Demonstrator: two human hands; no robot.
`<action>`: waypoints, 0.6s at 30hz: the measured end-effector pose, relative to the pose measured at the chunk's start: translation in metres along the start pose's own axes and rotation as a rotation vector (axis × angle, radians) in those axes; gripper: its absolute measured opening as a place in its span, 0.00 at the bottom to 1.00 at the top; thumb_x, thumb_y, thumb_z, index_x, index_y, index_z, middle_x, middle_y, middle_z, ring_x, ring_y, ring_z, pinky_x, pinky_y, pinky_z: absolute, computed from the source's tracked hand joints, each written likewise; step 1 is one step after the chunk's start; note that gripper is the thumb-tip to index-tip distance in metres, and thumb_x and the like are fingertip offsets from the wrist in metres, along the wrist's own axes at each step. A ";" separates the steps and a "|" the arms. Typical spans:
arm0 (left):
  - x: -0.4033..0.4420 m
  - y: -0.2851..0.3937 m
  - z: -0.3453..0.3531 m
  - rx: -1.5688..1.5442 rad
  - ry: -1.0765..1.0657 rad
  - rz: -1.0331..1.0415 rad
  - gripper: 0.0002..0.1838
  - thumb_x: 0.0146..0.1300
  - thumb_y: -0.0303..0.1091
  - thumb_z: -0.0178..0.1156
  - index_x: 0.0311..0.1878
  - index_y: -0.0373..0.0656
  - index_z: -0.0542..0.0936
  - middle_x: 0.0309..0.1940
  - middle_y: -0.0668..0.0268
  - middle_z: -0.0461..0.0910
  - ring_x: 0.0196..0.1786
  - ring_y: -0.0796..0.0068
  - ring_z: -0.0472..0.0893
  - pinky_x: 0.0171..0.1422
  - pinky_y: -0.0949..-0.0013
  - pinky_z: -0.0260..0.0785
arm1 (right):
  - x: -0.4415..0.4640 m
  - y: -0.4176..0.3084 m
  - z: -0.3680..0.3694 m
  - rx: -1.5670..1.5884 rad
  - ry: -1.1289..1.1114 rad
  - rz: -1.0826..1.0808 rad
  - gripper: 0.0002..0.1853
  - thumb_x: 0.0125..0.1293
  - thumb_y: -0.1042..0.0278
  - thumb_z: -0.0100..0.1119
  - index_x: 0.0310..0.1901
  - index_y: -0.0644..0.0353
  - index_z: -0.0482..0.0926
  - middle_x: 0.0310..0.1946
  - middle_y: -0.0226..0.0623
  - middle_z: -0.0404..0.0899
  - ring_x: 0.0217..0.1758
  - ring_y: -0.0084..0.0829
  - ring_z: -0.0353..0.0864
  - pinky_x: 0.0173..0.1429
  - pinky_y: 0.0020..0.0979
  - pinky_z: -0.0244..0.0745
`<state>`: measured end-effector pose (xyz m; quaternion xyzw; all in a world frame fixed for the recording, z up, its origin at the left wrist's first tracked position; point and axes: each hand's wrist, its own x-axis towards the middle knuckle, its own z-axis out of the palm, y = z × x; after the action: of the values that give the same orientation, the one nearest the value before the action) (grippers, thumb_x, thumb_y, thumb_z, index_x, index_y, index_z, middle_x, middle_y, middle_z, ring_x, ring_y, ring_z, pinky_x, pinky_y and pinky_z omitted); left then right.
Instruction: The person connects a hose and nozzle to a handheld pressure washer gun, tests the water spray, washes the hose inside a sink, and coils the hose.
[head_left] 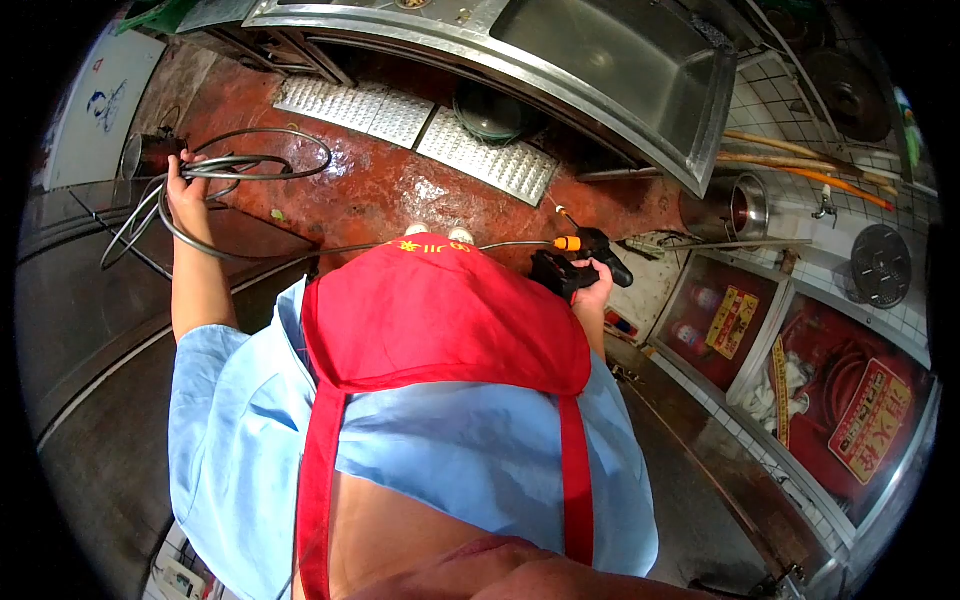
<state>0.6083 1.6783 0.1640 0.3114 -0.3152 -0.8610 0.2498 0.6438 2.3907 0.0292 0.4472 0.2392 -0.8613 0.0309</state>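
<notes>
My left hand (188, 188) is raised on the left, its fingers wrapped round several loops of a grey hose (245, 170). From the coil, the hose runs down past my forearm and across in front of the red apron (440, 320). It comes out on the right and meets an orange connector (567, 243) beside a black spray gun (605, 258). My right hand (596, 284) is closed round the gun's black grip, close to my right hip. Part of the gun is hidden by the fingers.
A steel sink (620, 60) and counter stretch along the far side. Below lie metal tread plates (480, 155) on the wet red floor (380, 190) and a dark round tub (490, 110). Fire-hose cabinets (840, 400) stand at right; a dark steel surface (100, 300) is at left.
</notes>
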 end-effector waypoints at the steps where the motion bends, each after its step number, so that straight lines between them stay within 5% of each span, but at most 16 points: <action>1: 0.003 0.001 -0.002 -0.064 0.023 -0.050 0.12 0.62 0.40 0.52 0.33 0.38 0.71 0.21 0.65 0.71 0.29 0.67 0.69 0.40 0.65 0.65 | 0.003 0.000 -0.002 -0.001 -0.013 0.020 0.05 0.50 0.71 0.52 0.28 0.61 0.68 0.22 0.36 0.71 0.27 0.34 0.71 0.43 0.36 0.70; 7: -0.012 -0.004 0.009 0.181 -0.080 0.127 0.13 0.62 0.40 0.52 0.34 0.39 0.71 0.22 0.64 0.71 0.30 0.67 0.69 0.40 0.65 0.65 | 0.009 0.003 0.002 0.030 -0.042 0.081 0.06 0.48 0.71 0.52 0.28 0.59 0.66 0.19 0.37 0.70 0.25 0.33 0.70 0.39 0.38 0.69; 10: 0.003 0.001 -0.014 0.225 -0.196 0.100 0.15 0.66 0.42 0.45 0.37 0.38 0.71 0.28 0.67 0.70 0.37 0.70 0.70 0.48 0.67 0.66 | 0.011 0.005 0.003 0.049 -0.053 0.101 0.06 0.47 0.72 0.52 0.28 0.59 0.66 0.19 0.37 0.70 0.25 0.34 0.70 0.39 0.38 0.70; 13: 0.020 0.009 -0.026 -0.049 -0.253 -0.082 0.14 0.67 0.41 0.45 0.37 0.38 0.71 0.28 0.66 0.71 0.37 0.70 0.70 0.49 0.67 0.65 | 0.009 0.007 0.008 -0.006 -0.019 0.060 0.06 0.46 0.72 0.52 0.27 0.60 0.67 0.19 0.37 0.70 0.25 0.33 0.70 0.39 0.38 0.70; 18: 0.025 0.010 -0.030 -0.042 -0.177 -0.068 0.14 0.66 0.41 0.45 0.36 0.38 0.71 0.28 0.65 0.71 0.36 0.69 0.71 0.48 0.66 0.65 | 0.015 0.008 0.004 -0.023 -0.026 0.035 0.06 0.46 0.72 0.52 0.26 0.61 0.67 0.19 0.37 0.70 0.25 0.34 0.70 0.40 0.38 0.70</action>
<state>0.6141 1.6440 0.1437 0.2394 -0.3069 -0.8996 0.1981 0.6340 2.3845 0.0159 0.4396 0.2406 -0.8637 0.0542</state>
